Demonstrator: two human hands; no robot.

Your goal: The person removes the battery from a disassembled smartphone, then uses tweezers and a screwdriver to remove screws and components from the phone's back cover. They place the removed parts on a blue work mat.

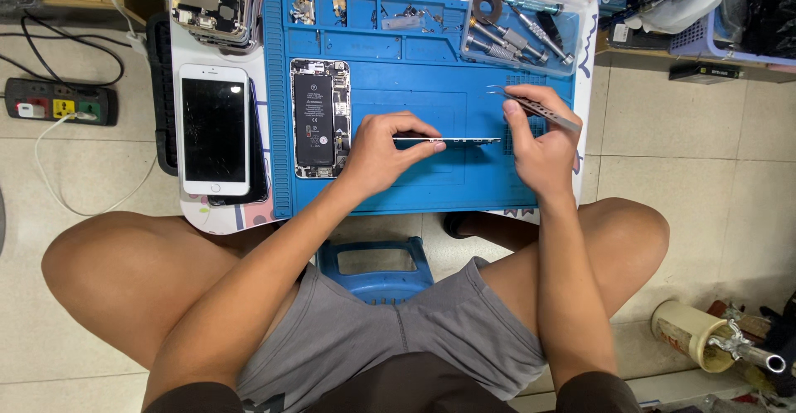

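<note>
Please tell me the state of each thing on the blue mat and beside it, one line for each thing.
Opened phone body: back up, insides and battery exposed, lying flat on the blue mat.
Screen panel: stood on edge, held by the left hand.
Tweezers: pinched in the right hand, tips near the panel's end.
White phone: face up, screen dark.
Clear screwdriver box: open, tools inside.

Open blue silicone work mat [431, 189] lies clear below both sets of fingers, while the opened phone chassis with black battery [319, 118] blocks leftward and the clear plastic screwdriver tray [518, 31] crowds above.
</note>
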